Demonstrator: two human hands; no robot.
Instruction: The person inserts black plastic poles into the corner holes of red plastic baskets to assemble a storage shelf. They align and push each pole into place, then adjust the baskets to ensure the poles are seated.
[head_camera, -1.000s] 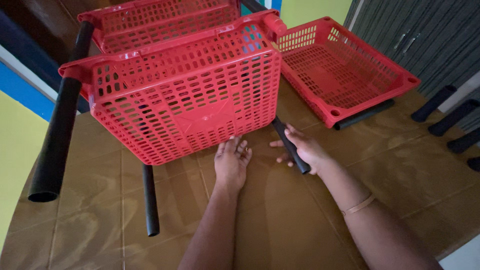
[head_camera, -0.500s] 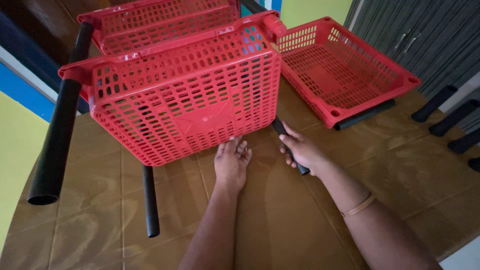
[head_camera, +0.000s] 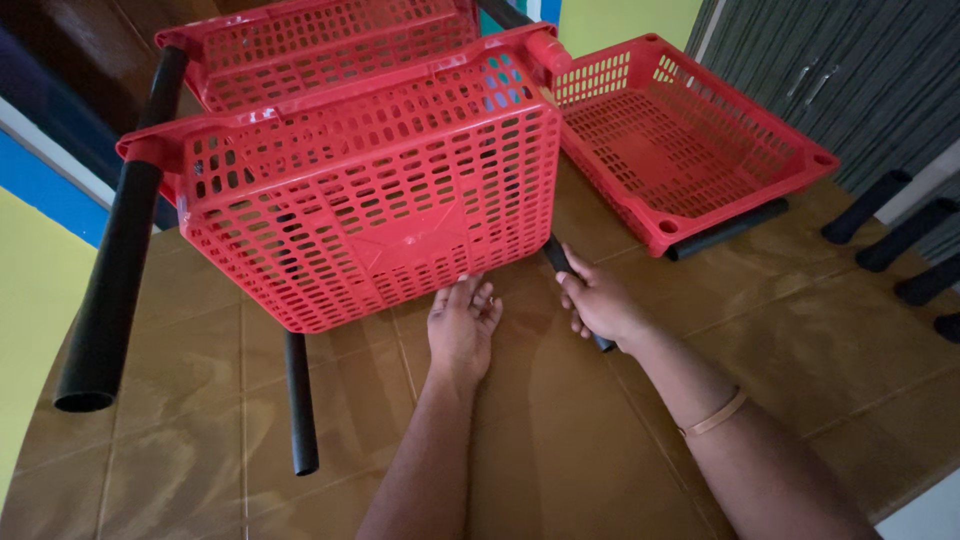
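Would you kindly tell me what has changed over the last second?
The right hand closed its fingers around the black tube it had been resting on loosely. The left hand stayed flat under the red basket, and nothing else moved.

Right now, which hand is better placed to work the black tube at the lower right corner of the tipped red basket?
The right hand. Its grip is closed around that black tube just below the red basket. The left hand lies open and flat on the brown floor under the basket's lower edge, holding nothing.
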